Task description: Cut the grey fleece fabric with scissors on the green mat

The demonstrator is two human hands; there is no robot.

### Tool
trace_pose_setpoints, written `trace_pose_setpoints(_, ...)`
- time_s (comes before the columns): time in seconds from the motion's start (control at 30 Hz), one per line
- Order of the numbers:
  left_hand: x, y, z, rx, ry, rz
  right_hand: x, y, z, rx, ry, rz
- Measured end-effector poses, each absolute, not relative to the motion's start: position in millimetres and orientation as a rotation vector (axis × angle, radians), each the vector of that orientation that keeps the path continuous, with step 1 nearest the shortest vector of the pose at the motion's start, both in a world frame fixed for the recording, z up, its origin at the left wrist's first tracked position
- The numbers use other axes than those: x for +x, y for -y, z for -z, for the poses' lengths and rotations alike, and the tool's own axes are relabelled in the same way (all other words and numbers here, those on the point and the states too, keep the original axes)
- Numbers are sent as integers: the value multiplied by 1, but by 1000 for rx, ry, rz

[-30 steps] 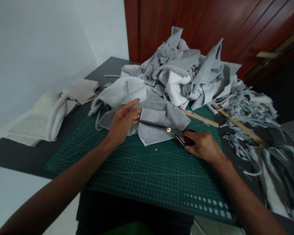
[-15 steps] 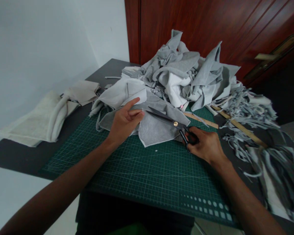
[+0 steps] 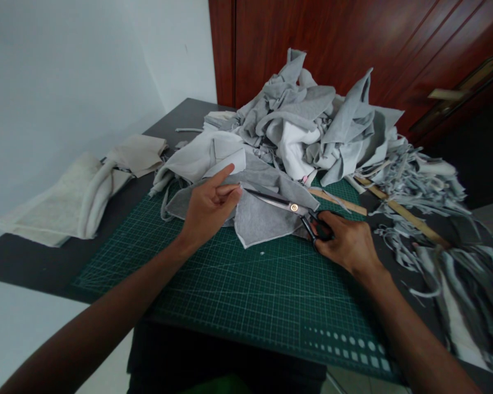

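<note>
A: What are our hands doing?

B: Our left hand (image 3: 209, 208) has thumb and fingers pinched on the soft grey piece of cloth (image 3: 257, 225), its index finger pointing out over the fabric. Our right hand (image 3: 347, 241) is wrapped around the black-handled metal scissors (image 3: 294, 208), fingers through the loops.

A: Where do the blades lie?

B: They reach left across the cloth, tips just beside our left thumb. We cannot tell exactly how far apart they stand.

A: And beneath?

B: The cloth lies on the far part of the green gridded cutting mat (image 3: 246, 295), one pointed corner towards us. The mat rests on the dark grey counter (image 3: 28, 265).

A: What do we see further out?

B: On the far side, the big crumpled heap of grey and white fabric (image 3: 304, 109). To its right, the tangled pile of thin grey strips (image 3: 423, 178), with the long pale wooden stick (image 3: 414, 219) near it. On the left, the folded cream fabric (image 3: 59, 200).

A: Beyond the counter?

B: We face the reddish-brown wooden door (image 3: 324, 38), with the plain white wall (image 3: 66, 71) to its left.
</note>
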State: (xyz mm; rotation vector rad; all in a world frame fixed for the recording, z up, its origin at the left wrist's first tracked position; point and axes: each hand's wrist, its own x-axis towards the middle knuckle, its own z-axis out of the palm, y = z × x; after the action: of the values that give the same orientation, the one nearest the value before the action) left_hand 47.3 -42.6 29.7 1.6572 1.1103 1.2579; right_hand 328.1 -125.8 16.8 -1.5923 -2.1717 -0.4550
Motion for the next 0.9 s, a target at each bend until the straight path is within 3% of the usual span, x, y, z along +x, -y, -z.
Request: trace_pose_setpoints(0.9,50,50,-40,1655,-1186,-1193,331,126,-14,-1610,2172,465)
